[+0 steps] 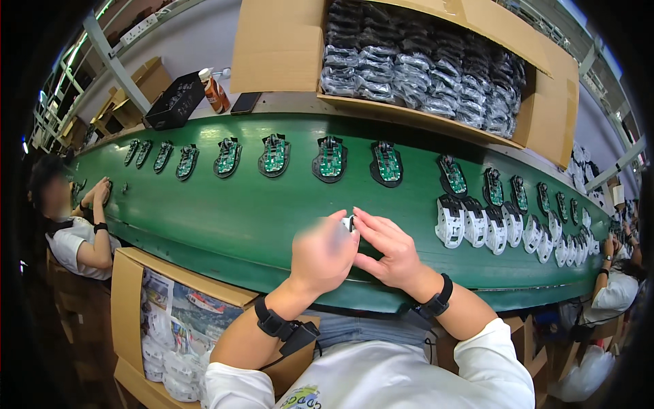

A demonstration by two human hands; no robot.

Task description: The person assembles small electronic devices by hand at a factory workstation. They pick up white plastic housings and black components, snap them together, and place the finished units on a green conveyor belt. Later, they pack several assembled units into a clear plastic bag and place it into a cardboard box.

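Over the near middle of the green conveyor belt [225, 211], my two hands are brought together around a white and black piece [349, 223]. Little of that piece shows between the fingertips. My left hand [320, 255], partly blurred, is closed around it. My right hand [392, 252] presses its fingertips and thumb against the other side. Beyond them lies a row of black computer mouse bases with green circuit boards [331, 160], spaced along the belt. White mouse shells [450, 221] stand in a row to the right of my hands, close to other mouse bases.
An open carton [422, 116] behind the belt holds plastic-wrapped dark parts. A black bin [174, 102], bottle [214, 92] and phone [245, 103] stand at back left. Another carton [126, 307] with bagged white parts is left of me. Co-workers [78, 242] sit at both sides.
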